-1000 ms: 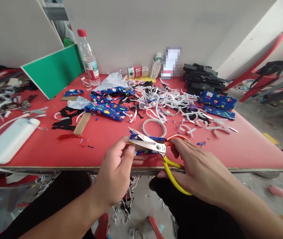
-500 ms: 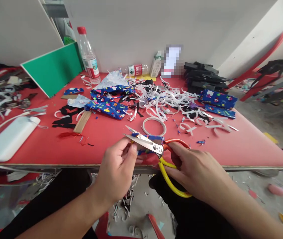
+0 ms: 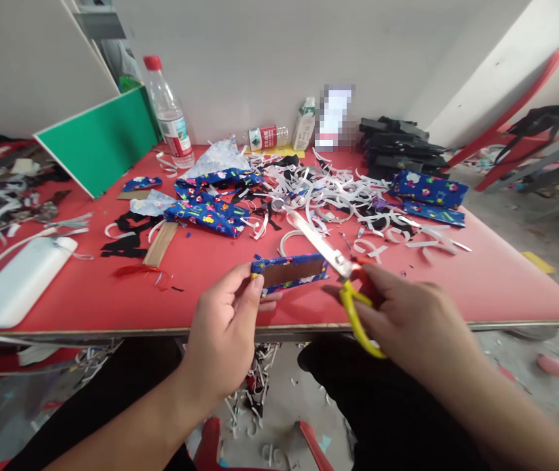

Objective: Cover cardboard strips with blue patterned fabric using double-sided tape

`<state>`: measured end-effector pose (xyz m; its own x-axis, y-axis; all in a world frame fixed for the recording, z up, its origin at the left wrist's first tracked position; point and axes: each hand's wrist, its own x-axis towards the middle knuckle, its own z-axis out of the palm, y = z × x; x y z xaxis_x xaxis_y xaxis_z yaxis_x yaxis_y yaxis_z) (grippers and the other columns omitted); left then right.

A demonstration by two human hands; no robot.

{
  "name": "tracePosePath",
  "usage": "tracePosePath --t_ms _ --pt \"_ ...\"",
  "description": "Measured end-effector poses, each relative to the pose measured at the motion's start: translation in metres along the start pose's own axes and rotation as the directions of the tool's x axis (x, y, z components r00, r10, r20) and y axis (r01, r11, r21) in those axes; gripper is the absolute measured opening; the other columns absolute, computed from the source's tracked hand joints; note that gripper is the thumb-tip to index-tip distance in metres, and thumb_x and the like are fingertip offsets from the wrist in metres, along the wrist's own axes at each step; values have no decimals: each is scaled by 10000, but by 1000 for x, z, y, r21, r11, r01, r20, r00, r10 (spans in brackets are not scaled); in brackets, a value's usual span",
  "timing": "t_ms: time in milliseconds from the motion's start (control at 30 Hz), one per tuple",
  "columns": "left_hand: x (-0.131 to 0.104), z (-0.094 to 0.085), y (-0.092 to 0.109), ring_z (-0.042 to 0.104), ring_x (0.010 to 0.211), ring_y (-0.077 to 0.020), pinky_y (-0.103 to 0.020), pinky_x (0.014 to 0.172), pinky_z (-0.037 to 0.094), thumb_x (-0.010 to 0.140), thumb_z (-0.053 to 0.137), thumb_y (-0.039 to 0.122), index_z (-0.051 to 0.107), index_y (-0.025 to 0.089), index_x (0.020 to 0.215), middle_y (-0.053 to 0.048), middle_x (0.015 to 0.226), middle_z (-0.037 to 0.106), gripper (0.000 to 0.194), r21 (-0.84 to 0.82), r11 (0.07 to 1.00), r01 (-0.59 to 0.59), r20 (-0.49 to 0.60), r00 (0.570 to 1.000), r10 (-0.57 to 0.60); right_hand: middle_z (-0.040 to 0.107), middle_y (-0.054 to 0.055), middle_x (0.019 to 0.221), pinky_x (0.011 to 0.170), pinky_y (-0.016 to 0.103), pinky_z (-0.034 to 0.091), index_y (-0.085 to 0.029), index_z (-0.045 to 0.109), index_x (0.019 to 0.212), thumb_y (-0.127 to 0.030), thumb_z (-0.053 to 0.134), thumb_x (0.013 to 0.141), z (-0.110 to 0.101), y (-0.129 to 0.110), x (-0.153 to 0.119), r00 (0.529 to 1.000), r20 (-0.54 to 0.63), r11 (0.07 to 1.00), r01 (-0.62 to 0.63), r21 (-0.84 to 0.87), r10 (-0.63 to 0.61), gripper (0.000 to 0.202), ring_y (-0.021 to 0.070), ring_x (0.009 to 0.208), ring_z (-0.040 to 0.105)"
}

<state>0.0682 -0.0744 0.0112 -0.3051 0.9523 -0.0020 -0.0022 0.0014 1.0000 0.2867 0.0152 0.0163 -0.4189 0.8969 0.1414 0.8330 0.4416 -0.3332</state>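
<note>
Between the thumb and fingers of my left hand [image 3: 230, 327] is the left end of a flat brown strip edged with blue patterned fabric [image 3: 293, 273], held just above the table's front edge. My right hand [image 3: 402, 307] grips scissors [image 3: 355, 297] with yellow and red handles. Their blades look closed, are blurred by motion, and point up and to the left, apart from the strip. Behind the blades lies a roll of white tape [image 3: 288, 243], partly covered. Blue patterned fabric [image 3: 211, 212] lies farther back on the left.
White and black scraps [image 3: 328, 190] are heaped mid-table. Behind stand a red-capped bottle [image 3: 174, 124], a carton [image 3: 304, 124] and a stack of black pieces [image 3: 402, 147]. A white power bank [image 3: 21, 281] and green board [image 3: 103, 140] are on the left. Folded blue fabric [image 3: 429, 190] lies right.
The scissors have moved off the strip, up and to the right, and their blades have come together. My left hand still holds the strip, whose brown face now shows.
</note>
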Motion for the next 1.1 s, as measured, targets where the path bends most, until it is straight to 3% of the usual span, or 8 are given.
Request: tracePosePath --t_ms 167,433,533,600,700,800,1000,1100 --pt "1 -4 1 793 905 -219 -300 767 673 1024 632 424 753 213 1110 -72 1036 775 258 -41 998 42 -8 999 -42 654 60 633 540 360 369 -279 596 822 -556 607 837 -15 41 21 954 -76 922 -301 -245 291 277 253 537 544" --pt "5 -6 -3 798 683 -220 -255 592 650 895 793 412 647 177 960 6 771 676 284 -277 926 258 -3 963 -269 744 88 727 596 388 467 -254 729 864 -531 674 839 -23 77 29 951 107 937 -259 -234 290 284 308 656 678" --pt "5 -4 -2 800 669 -223 -244 572 638 861 823 392 622 183 914 17 749 674 294 -299 917 263 -3 961 -277 798 137 933 701 443 540 -241 775 962 -544 578 911 -26 60 21 978 -116 968 -191 -161 174 364 346 838 737" --pt "4 -2 -1 801 669 -233 -263 581 642 841 834 396 627 186 910 4 749 697 302 -319 909 268 28 961 -274 790 154 1053 755 436 573 -227 758 1087 -555 515 975 -22 35 13 953 -278 993 -111 47 120 423 312 895 742" --pt "3 2 -4 788 640 -252 -320 577 648 847 804 484 685 183 942 -67 784 763 338 -322 911 257 79 966 -245 761 56 879 612 332 562 -234 661 1288 -587 588 977 -4 -8 3 999 42 823 -35 567 13 476 209 692 700" --pt "6 4 -12 705 491 -228 -302 429 560 902 674 658 717 185 805 -99 650 734 484 -265 947 183 -36 979 -200 678 -6 708 541 271 500 -213 690 1047 -486 539 1036 16 -37 1 961 257 631 -138 764 -101 313 150 570 627" --pt "14 -4 -16 576 401 -160 -259 364 468 899 704 659 667 224 725 -24 575 645 471 -142 981 131 -272 948 -166 623 -19 688 502 243 451 -194 653 922 -425 573 1016 27 -50 12 961 248 528 -149 836 -122 262 129 559 587" --pt "20 -5 -4 542 389 -138 -249 384 478 911 700 649 662 225 746 11 554 613 456 -131 989 68 -310 945 -106 611 -35 688 528 249 467 -206 677 1081 -386 626 994 26 -54 18 980 161 463 -89 882 -118 207 127 575 584"
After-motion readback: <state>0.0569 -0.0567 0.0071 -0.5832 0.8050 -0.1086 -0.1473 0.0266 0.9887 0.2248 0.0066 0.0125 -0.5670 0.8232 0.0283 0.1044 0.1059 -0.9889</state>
